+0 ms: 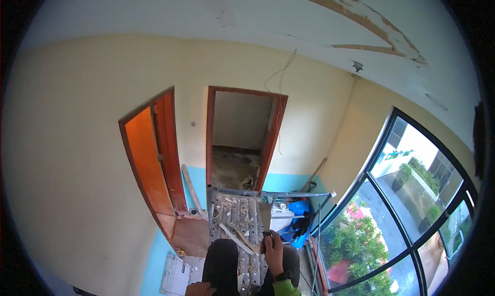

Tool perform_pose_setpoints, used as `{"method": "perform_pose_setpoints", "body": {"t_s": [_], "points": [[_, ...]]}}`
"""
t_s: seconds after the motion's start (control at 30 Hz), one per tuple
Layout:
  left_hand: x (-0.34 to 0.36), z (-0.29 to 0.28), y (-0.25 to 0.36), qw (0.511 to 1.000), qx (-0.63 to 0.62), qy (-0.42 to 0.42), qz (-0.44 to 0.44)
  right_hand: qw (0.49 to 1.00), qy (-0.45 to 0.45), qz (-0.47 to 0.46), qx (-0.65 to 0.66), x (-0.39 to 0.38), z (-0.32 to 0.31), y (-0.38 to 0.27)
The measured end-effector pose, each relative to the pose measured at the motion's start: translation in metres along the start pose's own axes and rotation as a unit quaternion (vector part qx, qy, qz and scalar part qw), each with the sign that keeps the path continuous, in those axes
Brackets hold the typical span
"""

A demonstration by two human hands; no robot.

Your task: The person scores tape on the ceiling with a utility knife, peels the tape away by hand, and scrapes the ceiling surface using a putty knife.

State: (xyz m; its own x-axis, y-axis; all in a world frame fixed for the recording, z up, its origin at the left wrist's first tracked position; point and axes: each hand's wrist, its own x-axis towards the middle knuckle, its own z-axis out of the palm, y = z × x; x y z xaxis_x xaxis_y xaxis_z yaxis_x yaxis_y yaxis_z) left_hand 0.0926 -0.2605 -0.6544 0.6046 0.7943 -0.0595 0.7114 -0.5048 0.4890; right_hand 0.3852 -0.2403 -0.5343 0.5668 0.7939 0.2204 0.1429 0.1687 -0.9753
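Observation:
My right hand (274, 253) is closed round the dark handle of a scraper (264, 214), in front of my right knee. The scraper's broad flat blade points up and away from me. At the lower edge my left hand (200, 289) lies beside my left knee, partly cut off, and its fingers do not show clearly. Below me is a perforated metal scaffold platform (227, 205), littered with pale flakes. Long broken strips (237, 239) lie on it between my knees, left of my right hand.
Scaffold rails (294, 195) cross the platform's far end. Loose wires (280, 84) hang before an open doorway (237, 118). An orange door (140, 141) stands at left, a black-framed window (412, 247) at right. Blue bags (299, 208) lie below. The ceiling has a peeled strip (361, 18).

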Motion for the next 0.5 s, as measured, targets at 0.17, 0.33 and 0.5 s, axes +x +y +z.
{"method": "perform_pose_setpoints", "body": {"t_s": [0.17, 0.33, 0.5], "points": [[0.050, -0.040, 0.048, 0.949, -0.236, 0.211, 0.016, 0.992, 0.071, 0.041, 0.092, -0.037, 0.022, 0.017], [0.114, -0.166, 0.138, 0.915, -0.258, 0.259, 0.171, 0.991, 0.068, -0.072, -0.086, -0.036, 0.028, 0.055], [0.183, -0.326, 0.227, 0.709, -0.012, 0.573, 0.412, 0.987, 0.050, -0.045, -0.143, -0.032, 0.020, 0.070]]}}
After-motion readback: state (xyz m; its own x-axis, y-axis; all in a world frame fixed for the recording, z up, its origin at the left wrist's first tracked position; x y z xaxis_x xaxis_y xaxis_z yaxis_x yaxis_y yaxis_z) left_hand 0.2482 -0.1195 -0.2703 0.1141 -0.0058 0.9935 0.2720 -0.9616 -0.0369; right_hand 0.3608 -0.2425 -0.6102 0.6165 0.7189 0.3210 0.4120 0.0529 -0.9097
